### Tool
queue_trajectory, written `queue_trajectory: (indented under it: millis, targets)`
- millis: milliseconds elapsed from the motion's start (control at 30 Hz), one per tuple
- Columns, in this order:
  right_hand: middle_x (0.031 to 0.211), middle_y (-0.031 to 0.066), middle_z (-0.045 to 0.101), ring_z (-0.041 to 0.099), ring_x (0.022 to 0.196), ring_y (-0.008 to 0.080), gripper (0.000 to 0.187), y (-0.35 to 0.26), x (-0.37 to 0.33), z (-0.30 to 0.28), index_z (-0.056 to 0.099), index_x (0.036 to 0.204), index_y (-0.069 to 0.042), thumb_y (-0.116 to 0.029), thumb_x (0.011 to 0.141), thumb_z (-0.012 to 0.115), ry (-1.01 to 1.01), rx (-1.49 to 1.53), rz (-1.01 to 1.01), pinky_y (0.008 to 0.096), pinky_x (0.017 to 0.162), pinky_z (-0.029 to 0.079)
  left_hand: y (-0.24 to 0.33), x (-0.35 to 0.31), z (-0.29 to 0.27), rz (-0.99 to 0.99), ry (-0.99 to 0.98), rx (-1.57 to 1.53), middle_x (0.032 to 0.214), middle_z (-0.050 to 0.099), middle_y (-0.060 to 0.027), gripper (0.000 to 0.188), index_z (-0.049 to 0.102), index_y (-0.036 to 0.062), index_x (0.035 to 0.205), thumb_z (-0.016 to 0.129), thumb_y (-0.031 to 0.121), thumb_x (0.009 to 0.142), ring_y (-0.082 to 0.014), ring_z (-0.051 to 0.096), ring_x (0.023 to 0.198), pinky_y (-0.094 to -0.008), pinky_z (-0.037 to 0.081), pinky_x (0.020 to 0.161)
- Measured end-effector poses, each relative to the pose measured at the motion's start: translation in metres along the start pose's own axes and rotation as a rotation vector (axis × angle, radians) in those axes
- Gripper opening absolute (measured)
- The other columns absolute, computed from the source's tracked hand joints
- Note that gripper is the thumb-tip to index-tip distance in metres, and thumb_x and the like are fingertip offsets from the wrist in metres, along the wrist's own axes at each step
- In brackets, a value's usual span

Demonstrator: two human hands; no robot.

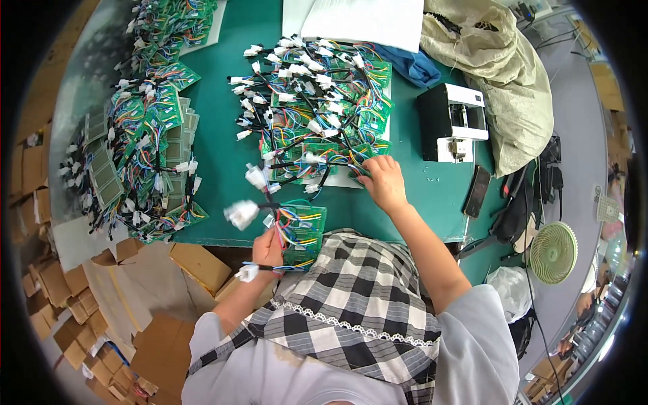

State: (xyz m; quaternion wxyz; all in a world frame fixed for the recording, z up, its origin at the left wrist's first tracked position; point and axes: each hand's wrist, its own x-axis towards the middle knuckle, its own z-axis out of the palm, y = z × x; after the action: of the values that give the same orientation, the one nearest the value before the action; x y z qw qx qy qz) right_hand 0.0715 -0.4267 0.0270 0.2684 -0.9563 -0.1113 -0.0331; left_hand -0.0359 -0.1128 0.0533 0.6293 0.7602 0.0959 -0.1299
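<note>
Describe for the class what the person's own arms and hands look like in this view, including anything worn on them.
Both forearms are bare from above the elbow down. The left hand and right hand wear no gloves, and no ring, watch or bracelet can be made out. Short, loose, pale grey sleeves cover the upper arms. A black-and-white checked apron with a white lace trim lies over the front of the body between the arms.

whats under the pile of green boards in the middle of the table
Under the middle pile of green circuit boards a white sheet peeks out at the near edge, by the right hand, lying on the green table. How far the sheet extends beneath is covered by boards and wires.
</note>
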Motion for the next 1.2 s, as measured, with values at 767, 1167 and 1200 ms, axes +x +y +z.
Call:
queue_trajectory:
  millis: [767,1167,1200]
  targets:
    - [0.086,0.0198,0.069,0.067,0.08,0.0424,0.038,-0.125,0.169,-0.047,0.05,0.114,-0.009,-0.025,0.087,0.073,-0.136,0.359,0.163,0.049,0.067,0.051,0.044,0.073,-0.011,-0.278,0.047,-0.375,0.067,0.063,-0.006,0.045,0.06,0.0017,0.082,0.043,0.036,0.107,-0.0151,0.062,0.053,-0.03,0.048,0.044]
    - [0.111,0.0179,0.065,0.061,0.107,0.0328,0.042,-0.112,0.274,0.002,0.067,0.114,-0.005,-0.037,0.086,0.072,-0.278,0.185,-0.165,0.0449,0.092,0.048,0.071,0.126,-0.045,0.013,0.075,-0.26,0.073,0.063,-0.0074,0.03,0.057,-0.0009,0.101,0.044,0.026,0.106,-0.014,0.063,0.06,-0.0302,0.053,0.05]
    - [0.105,0.0184,0.066,0.063,0.101,0.0331,0.042,-0.126,0.261,-0.003,0.067,0.112,-0.003,-0.035,0.086,0.073,-0.549,0.524,-0.109,0.0427,0.088,0.049,0.074,0.138,-0.044,0.023,0.083,-0.257,0.072,0.063,-0.0072,0.03,0.058,-0.001,0.099,0.044,0.025,0.106,-0.0138,0.063,0.059,-0.0301,0.052,0.05]
